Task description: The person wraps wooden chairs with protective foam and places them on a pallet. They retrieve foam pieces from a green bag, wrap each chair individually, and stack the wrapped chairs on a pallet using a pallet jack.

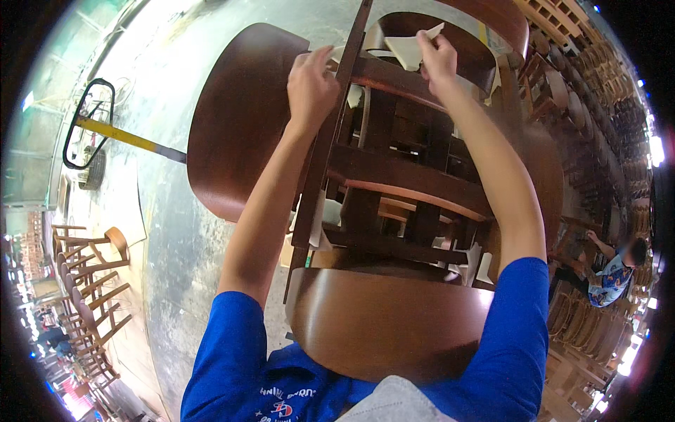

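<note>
Stacked dark brown wooden chairs stand before me, with a curved backrest (387,320) close to my body. My right hand (437,62) is closed on a thin cream sheet (406,52), paper or foam, over the far end of the stack. The sheet is folded and stands up at one corner. My left hand (311,88) is beside a long dark chair leg (336,105), its fingers bent and apart; I see nothing held in them. Another curved brown panel (242,119) lies left of that arm. Pale padding pieces (329,212) stick out between the chair frames.
A yellow bar with a black loop handle (130,135) extends at the left. Several chairs (91,281) stand at the lower left. More chair parts are stacked along the right, where another person (610,278) works.
</note>
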`<state>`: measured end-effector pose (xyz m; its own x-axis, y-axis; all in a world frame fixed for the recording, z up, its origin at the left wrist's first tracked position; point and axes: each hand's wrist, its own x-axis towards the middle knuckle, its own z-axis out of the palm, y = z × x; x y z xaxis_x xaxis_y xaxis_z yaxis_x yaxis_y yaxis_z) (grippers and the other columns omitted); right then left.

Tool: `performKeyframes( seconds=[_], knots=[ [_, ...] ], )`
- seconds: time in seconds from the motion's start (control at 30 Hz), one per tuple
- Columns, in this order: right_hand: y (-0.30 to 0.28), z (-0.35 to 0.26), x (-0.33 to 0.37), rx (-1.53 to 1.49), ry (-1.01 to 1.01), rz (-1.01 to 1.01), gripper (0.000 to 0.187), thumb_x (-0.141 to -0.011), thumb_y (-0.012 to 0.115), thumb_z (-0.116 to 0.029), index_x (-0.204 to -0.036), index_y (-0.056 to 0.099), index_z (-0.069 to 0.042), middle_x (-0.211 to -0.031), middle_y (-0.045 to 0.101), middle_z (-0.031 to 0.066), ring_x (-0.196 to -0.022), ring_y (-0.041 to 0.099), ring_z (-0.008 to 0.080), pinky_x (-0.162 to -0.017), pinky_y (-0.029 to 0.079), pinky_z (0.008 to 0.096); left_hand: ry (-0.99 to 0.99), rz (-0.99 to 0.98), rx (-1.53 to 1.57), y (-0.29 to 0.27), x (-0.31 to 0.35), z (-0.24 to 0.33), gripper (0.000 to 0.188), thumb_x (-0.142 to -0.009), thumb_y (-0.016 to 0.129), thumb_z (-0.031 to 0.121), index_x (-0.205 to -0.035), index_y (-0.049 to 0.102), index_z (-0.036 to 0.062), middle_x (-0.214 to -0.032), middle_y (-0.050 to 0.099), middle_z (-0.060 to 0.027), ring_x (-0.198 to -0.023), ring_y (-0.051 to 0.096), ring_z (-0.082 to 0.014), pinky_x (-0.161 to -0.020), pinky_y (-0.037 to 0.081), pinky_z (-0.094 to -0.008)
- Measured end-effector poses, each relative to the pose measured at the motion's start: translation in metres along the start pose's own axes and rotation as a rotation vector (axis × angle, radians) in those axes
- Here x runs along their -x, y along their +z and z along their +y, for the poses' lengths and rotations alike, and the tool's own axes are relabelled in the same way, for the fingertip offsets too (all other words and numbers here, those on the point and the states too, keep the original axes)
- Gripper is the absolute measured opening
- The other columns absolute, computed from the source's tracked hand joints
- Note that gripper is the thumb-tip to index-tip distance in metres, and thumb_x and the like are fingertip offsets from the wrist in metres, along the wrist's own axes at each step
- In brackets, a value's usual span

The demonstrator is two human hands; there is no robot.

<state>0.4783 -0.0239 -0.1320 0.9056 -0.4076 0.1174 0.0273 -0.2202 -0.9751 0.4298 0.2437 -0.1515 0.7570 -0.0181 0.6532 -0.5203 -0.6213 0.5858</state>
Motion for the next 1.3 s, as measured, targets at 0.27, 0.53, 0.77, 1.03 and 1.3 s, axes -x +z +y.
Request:
performKeyframes(
  seconds=[0.27,0.53,0.77,1.03,1.3],
  knots=[
    [0.056,0.065,-0.081,-0.158,0.202,0.107,0.012,-0.088,0.071,0.000,-0.096,0.065,0.007,-0.089,0.074,0.0186,-0.073,0.076,0.0249,-0.053,0.061,0.0337,-0.523,-0.571,-0.159,0.079,-0.040,-0.037,0.077,-0.070,0.084,0.068,-0.105,0.079,0.0000,-0.101,0.077,-0.0248,-0.104,0.075,-0.0362,-0.092,0.058,-0.0461],
    [0.081,0.066,-0.079,-0.113,0.330,0.137,0.020,-0.089,0.075,-0.004,-0.103,0.068,0.008,-0.095,0.076,0.0176,-0.070,0.077,0.0270,-0.054,0.061,0.0341,-0.694,-0.547,-0.084,0.087,-0.046,-0.059,0.087,-0.074,0.078,0.071,-0.119,0.075,-0.0040,-0.120,0.075,-0.0228,-0.116,0.071,-0.0357,-0.100,0.055,-0.0435],
    [0.088,0.067,-0.080,0.001,0.234,0.208,0.021,-0.088,0.075,-0.007,-0.103,0.067,0.006,-0.088,0.075,0.0169,-0.067,0.077,0.0253,-0.048,0.055,0.0336,-0.615,-0.540,-0.092,0.089,-0.049,-0.052,0.085,-0.080,0.079,0.067,-0.111,0.074,-0.0119,-0.109,0.075,-0.0264,-0.101,0.075,-0.0362,-0.089,0.056,-0.0453],
    [0.084,0.059,-0.087,-0.329,0.403,0.252,0.016,-0.095,0.066,-0.010,-0.101,0.067,0.006,-0.085,0.076,0.0162,-0.064,0.076,0.0243,-0.041,0.047,0.0298,-0.806,-0.540,0.332,0.078,-0.045,-0.060,0.094,-0.080,0.085,0.057,-0.126,0.061,-0.0215,-0.129,0.064,-0.0352,-0.122,0.065,-0.0434,-0.099,0.050,-0.0530],
    [0.094,0.062,-0.101,-0.231,0.452,0.180,0.014,-0.096,0.065,-0.005,-0.105,0.066,0.005,-0.090,0.077,0.0184,-0.066,0.077,0.0246,-0.040,0.047,0.0286,-0.872,-0.559,0.330,0.072,-0.049,-0.047,0.107,-0.075,0.089,0.056,-0.140,0.050,-0.0211,-0.148,0.048,-0.0398,-0.145,0.044,-0.0483,-0.118,0.034,-0.0616]
  ],
)
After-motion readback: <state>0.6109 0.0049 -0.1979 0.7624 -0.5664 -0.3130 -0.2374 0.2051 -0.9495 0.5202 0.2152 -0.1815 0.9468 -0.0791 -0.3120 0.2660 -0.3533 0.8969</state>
